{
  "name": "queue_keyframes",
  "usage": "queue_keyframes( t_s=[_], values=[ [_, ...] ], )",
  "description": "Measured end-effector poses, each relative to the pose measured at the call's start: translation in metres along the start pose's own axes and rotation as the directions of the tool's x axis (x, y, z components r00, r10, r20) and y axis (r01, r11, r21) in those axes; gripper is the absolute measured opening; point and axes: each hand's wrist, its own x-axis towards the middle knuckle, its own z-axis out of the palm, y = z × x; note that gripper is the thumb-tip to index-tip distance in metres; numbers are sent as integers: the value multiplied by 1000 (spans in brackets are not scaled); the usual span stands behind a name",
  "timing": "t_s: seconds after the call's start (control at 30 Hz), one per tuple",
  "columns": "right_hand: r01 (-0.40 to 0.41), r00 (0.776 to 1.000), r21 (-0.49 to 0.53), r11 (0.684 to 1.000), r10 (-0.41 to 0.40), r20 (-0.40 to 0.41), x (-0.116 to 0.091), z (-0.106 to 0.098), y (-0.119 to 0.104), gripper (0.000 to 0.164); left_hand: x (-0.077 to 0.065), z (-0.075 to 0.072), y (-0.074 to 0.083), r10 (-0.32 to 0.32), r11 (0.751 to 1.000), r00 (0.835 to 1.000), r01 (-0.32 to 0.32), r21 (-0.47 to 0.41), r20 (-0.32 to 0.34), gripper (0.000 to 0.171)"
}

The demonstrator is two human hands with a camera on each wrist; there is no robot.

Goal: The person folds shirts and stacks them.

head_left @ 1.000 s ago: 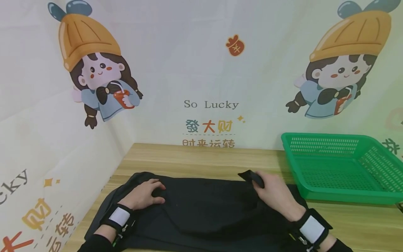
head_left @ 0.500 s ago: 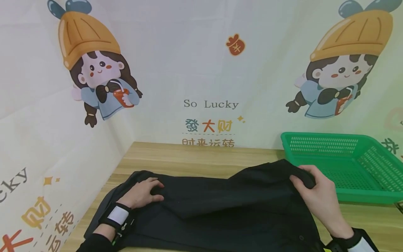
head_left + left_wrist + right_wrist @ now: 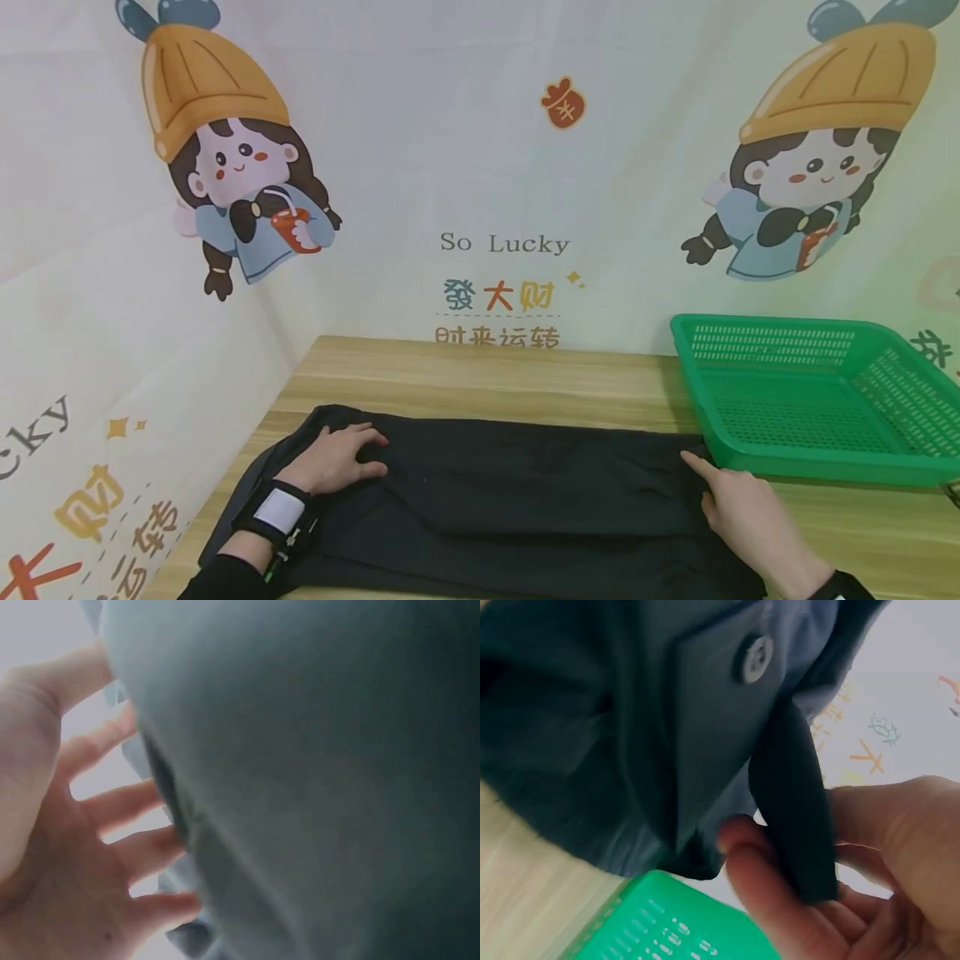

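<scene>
Head view: cloth (image 3: pixel 525 492) touched by spread left hand (image 3: pixel 333 462); pinch by right hand (image 3: pixel 757 517) cannot be told. Smoothing suggested; straightening likely needed next.

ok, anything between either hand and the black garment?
Nothing visible. The left hand rests on the black garment, and the right hand is right at its right end. The green basket stands close by the garment's back right corner, but not between it and either hand.
</scene>
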Motion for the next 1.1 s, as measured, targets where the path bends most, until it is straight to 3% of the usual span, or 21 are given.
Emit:
queue_keyframes(
  t_s=[0.1,0.37,0.47,0.57,0.7,0.9,1.0,1.1],
  values=[
    [-17,997,-27,999,19,78,-1,4,6,42,-2,0,2,1,1000,1000,-1,10,22,46],
    [25,991,-172,985,-1,137,3,12,17,16,-4,-2,4,-13,1000,999,13,-6,41,48],
    [37,994,-203,978,-15,106,3,9,12,7,-7,-3,8,-5,1000,999,4,4,43,47],
    [72,997,-211,975,-69,21,6,5,-2,3,-13,-7,18,6,1000,997,-7,8,82,48],
    [179,981,-160,971,-188,-40,14,-4,-31,23,-23,-16,40,23,1000,989,-24,3,146,55],
    [337,937,40,941,-339,80,38,-8,-52,57,-40,-22,68,48,998,980,-53,19,194,68],
    [332,917,165,929,-358,173,49,2,-52,75,-46,-19,73,59,998,962,-64,12,266,80],
    [253,882,264,931,-334,333,57,16,-52,92,-50,-14,72,59,997,934,-73,28,351,93]
  ],
)
